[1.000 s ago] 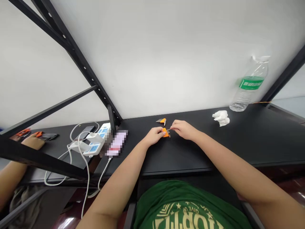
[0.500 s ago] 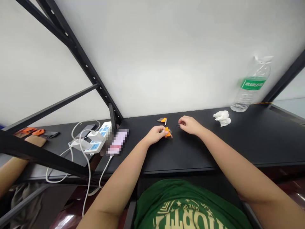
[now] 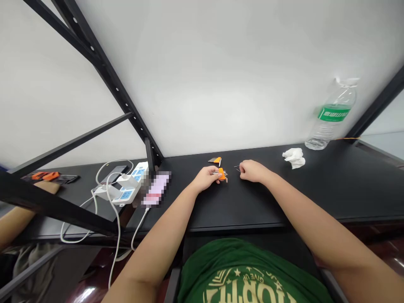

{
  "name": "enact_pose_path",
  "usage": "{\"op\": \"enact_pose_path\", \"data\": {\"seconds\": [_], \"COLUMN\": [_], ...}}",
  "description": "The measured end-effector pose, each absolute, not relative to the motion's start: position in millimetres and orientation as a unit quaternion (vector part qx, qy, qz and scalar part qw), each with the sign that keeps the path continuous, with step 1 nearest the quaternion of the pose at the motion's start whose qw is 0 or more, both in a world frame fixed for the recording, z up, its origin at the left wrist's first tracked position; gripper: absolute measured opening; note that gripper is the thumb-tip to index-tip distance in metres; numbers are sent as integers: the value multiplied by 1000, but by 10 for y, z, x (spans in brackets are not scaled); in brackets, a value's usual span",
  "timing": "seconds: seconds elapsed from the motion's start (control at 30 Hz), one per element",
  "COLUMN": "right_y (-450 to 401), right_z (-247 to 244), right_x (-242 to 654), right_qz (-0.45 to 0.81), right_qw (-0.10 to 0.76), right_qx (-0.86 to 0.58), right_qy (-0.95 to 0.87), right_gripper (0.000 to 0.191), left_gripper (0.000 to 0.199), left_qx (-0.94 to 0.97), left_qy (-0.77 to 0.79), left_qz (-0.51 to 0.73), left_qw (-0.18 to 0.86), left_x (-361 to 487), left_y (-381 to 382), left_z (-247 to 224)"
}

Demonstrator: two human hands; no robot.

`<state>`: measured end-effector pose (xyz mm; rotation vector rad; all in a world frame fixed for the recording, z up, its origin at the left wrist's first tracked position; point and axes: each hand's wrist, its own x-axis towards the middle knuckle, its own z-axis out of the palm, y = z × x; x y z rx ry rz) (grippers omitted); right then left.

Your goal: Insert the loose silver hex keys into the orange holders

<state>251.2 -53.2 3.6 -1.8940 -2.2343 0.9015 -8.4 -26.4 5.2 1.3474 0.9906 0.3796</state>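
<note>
My left hand [image 3: 205, 179] is closed on an orange holder [image 3: 222, 174] with several metal hex keys in it, low over the black table. To its right, my right hand [image 3: 251, 171] is closed with thin metal keys [image 3: 237, 167] poking out from its fingertips toward the left. Behind my left hand, near the wall, a second orange holder [image 3: 217, 160] with metal keys lies on the table. A gap separates my two hands.
At the right stand a crumpled white tissue [image 3: 294, 158] and a clear bottle [image 3: 331, 114]. Left are a phone [image 3: 156, 188], a white power strip [image 3: 134, 183] with cables, and a black metal frame [image 3: 113, 84]. Beyond it, another person's hand [image 3: 47, 186] is beside orange tool holders [image 3: 46, 175].
My right hand has moved slightly right and nearer to me, and the thin keys at its fingertips show more. My left hand has hardly moved.
</note>
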Motion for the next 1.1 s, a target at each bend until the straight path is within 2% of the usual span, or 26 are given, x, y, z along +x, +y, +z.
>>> {"op": "enact_pose_path", "data": {"seconds": [0.17,0.27,0.7,0.93,1.0,1.1], "right_y": [-579,-594,-616,-613,-565,-494], "right_z": [137,152,187,110,37,-97], "right_x": [2373,2320,2267,2068,2209,2545], "right_qz": [352,352,316,420,378,265], "right_qw": [203,242,231,301,295,215], "right_qx": [-539,-508,-454,-489,-529,-614], "right_qy": [-738,-748,-800,-703,-700,-712], "right_gripper": [9,13,22,24,24,20], "left_gripper": [34,34,38,36,35,31], "left_qx": [597,598,593,599,595,595], "left_qy": [417,421,446,441,442,436], "left_qz": [163,160,128,128,135,146], "left_qw": [666,663,658,656,658,659], "left_x": [-81,-77,-53,-30,-45,-65], "left_y": [-260,-260,-289,-296,-291,-291], "left_z": [46,39,110,99,60,21]}}
